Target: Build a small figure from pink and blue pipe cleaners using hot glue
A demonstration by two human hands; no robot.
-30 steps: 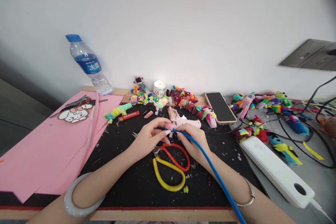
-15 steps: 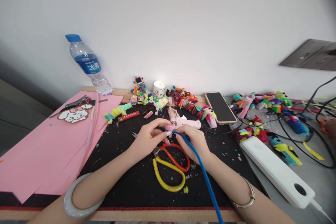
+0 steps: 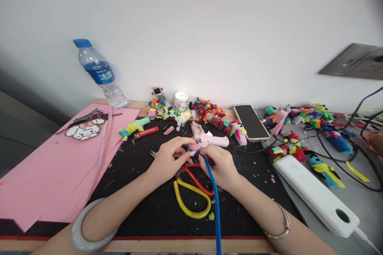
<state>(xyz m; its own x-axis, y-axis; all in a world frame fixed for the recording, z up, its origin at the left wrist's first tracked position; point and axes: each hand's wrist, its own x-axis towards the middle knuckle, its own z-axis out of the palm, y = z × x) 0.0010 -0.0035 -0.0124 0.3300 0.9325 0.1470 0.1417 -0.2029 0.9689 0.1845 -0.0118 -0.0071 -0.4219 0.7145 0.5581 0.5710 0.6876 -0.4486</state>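
Between the fingertips of my left hand (image 3: 170, 155) is a small pink fuzzy piece (image 3: 195, 147), partly hidden by the fingers. My right hand (image 3: 220, 163) pinches a long blue pipe cleaner (image 3: 214, 191) close against the pink piece; its free end hangs down past the front table edge. Both hands are closed and nearly touching. Beneath them lie scissors (image 3: 191, 211) with one yellow and one red handle, the blade tips showing left of my left hand. Just behind the hands rests a pink glue gun (image 3: 214, 140) with a brown-stained nozzle end.
Pink paper sheets (image 3: 60, 167) cover the left side, near a leaning water bottle (image 3: 101, 73). Along the back are fuzzy pipe-cleaner figures (image 3: 221, 123), a white cup-shaped container (image 3: 181, 101) and a phone (image 3: 251, 122). At right lie a white power strip (image 3: 317, 195) and black cables (image 3: 329, 155).
The blue pipe cleaner's hanging end has swung left and now drops nearly straight down. Some blue now shows at the pink piece's left edge. Both hands stay in about the same place.
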